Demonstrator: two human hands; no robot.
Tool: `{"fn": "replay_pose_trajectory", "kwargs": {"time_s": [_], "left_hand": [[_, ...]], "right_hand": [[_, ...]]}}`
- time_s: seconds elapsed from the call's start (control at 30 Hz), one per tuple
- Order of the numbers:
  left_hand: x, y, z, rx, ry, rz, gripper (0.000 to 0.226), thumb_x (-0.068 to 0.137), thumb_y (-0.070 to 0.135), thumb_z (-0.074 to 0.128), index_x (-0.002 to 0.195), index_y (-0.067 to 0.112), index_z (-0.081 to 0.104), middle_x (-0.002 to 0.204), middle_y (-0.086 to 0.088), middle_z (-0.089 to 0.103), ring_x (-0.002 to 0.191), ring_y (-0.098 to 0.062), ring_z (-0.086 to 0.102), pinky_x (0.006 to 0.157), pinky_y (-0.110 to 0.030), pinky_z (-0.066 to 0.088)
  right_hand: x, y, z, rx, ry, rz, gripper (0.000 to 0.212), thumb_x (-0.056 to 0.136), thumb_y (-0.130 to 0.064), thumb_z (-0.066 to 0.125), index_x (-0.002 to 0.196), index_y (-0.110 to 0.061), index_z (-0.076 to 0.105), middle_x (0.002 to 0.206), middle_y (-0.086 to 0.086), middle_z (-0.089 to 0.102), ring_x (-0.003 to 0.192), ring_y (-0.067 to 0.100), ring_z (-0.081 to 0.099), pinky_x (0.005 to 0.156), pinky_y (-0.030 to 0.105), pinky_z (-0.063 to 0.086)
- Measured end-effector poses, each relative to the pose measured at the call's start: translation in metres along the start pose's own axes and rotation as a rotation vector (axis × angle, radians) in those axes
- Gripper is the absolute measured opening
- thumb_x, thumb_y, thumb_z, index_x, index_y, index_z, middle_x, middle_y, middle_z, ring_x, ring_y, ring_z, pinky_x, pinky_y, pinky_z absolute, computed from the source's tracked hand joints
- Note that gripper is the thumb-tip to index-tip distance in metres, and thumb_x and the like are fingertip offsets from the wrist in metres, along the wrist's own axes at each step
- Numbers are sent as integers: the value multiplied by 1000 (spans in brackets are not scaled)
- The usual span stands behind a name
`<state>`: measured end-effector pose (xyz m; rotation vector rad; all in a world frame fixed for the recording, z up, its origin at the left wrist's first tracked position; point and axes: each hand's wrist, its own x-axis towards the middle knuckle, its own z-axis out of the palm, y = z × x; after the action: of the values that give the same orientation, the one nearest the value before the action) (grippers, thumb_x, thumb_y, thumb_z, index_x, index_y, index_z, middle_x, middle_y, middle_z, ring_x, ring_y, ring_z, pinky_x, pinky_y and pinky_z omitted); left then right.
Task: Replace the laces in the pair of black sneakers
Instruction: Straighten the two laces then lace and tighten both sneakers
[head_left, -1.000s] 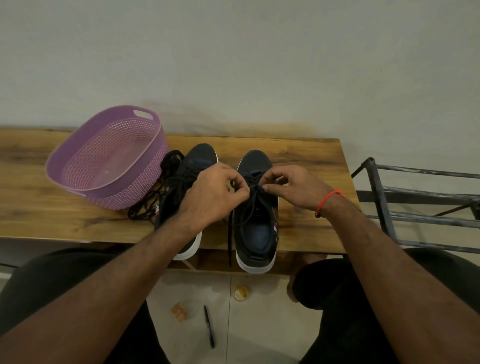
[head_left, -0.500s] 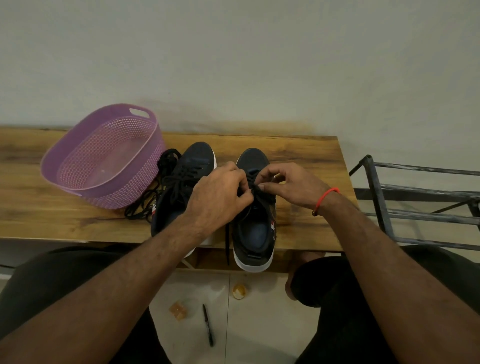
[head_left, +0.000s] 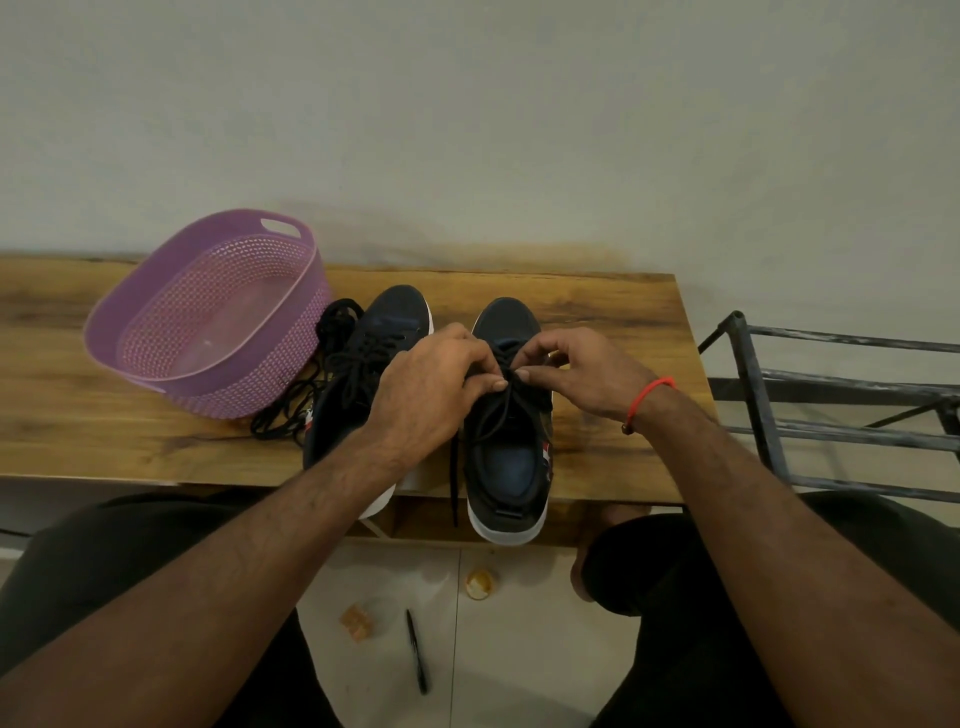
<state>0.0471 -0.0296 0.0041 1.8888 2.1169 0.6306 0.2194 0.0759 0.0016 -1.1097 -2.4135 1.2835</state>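
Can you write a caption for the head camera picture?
Both hands pinch a lace over the right sneaker.

Purple basket on wooden bench; metal rack beside; pen on floor.

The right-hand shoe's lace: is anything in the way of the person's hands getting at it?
Nothing visible. The left hand and right hand both already pinch the lace over the right sneaker.

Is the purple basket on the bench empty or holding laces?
Empty: the purple basket shows a bare floor; the loose black laces lie outside it on the bench.
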Motion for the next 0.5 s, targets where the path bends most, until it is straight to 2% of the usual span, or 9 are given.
{"fn": "replay_pose_trajectory", "kwargs": {"time_s": [0.23, 0.37, 0.5], "left_hand": [[-1, -1, 1, -15, 33, 29, 15, 91, 44, 69, 97, 31, 71, 106, 15, 54, 97, -4, 51, 88, -40, 52], [0, -2, 2, 10, 36, 23, 19, 89, 50, 69, 96, 33, 70, 105, 15, 53, 99, -4, 51, 86, -39, 52], [-1, -3, 4, 46, 50, -12, 25, 88, 58, 66, 92, 33, 65, 105, 13, 53, 97, -6, 52, 83, -37, 53]], "right_hand": [[1, 2, -1, 86, -18, 5, 7, 93, -19, 69, 95, -25, 70, 98, -6, 69, 89, 5, 62, 68, 12, 47], [2, 2, 1, 143, -15, 21, 11, 91, -15, 71, 94, -26, 71, 92, -9, 67, 81, -1, 60, 64, 8, 46], [1, 1, 1, 110, -27, 23, 12, 92, -17, 69, 102, -23, 72, 99, -7, 69, 84, -1, 61, 65, 8, 47]]}}
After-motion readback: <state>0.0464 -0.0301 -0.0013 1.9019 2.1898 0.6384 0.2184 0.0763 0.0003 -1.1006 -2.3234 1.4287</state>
